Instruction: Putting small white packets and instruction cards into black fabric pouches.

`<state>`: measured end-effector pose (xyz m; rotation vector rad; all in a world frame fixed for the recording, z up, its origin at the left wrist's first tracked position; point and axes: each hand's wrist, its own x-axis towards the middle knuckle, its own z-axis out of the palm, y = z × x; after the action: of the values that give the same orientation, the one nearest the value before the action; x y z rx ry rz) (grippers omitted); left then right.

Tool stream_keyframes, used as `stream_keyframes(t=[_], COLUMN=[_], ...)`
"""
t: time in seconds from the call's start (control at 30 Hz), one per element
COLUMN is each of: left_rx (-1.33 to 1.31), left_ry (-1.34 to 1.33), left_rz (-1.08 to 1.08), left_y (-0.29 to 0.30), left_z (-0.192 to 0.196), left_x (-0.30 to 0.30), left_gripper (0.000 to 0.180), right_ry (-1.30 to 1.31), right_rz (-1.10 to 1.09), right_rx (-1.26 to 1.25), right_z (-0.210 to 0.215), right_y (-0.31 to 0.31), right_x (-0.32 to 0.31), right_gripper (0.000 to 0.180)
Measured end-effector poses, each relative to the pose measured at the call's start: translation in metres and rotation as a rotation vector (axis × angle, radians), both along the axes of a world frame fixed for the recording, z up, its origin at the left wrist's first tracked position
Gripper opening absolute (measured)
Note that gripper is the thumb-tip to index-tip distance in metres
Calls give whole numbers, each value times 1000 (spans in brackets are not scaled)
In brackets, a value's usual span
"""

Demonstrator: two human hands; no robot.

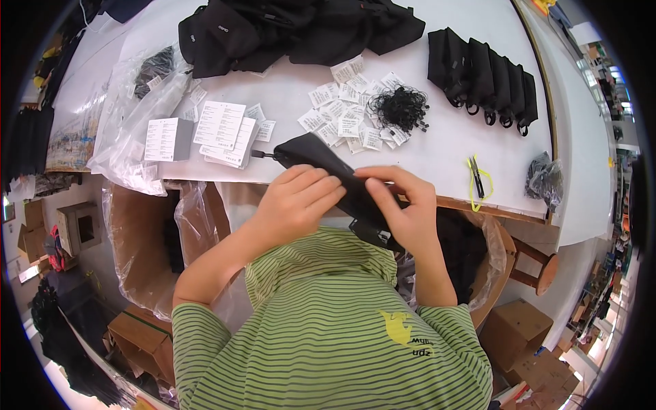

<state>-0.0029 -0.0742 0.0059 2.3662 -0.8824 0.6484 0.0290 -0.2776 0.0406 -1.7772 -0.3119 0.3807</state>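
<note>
Both hands are on a slim black fabric pouch [311, 152], held at a slant over the table's near edge. My left hand [298, 205] is closed on its left side, fingers curled over the fabric. My right hand [403, 205] grips its upper right edge between thumb and fingers. A dark zipper pull or cord end [261, 154] sticks out at the pouch's far left tip. Its lower end, with a small pale mark, hangs near my shirt. Beyond it lie many loose white printed labels [350, 120] and a tangled heap of black cords [400, 109].
White card stacks [222, 124] stand at left beside a clear plastic bag [123, 137]. Black bags [301, 34] are piled at the back, with a row of black pouches [488, 75] at right. Small snips on a yellow cord [477, 179] lie near the front edge. Lined cartons [147, 253] stand below.
</note>
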Motion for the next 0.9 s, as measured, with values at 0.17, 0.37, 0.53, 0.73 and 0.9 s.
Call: stream_keyframes(t=[0.17,0.37,0.53,0.73,0.9], left_rx=[13,23,11,57,160], left_ry=[208,378,413,467,708], left_rz=[209,269,286,241,173], left_y=[14,17,17,14,0], left_z=[-5,-31,-34,-39,-32], left_x=[3,0,2,8,15], left_gripper=[23,20,20,21,28], right_ry=[265,-275,26,601,544], right_rz=[26,134,-125,-326,-235], right_rx=[528,-506,-115,630,799], right_z=[-60,-107,-112,-87,-102], right_y=[-30,-25,-50,-97,-115], right_x=[11,-25,-22,-17,-22], right_gripper=[84,57,17,16,38])
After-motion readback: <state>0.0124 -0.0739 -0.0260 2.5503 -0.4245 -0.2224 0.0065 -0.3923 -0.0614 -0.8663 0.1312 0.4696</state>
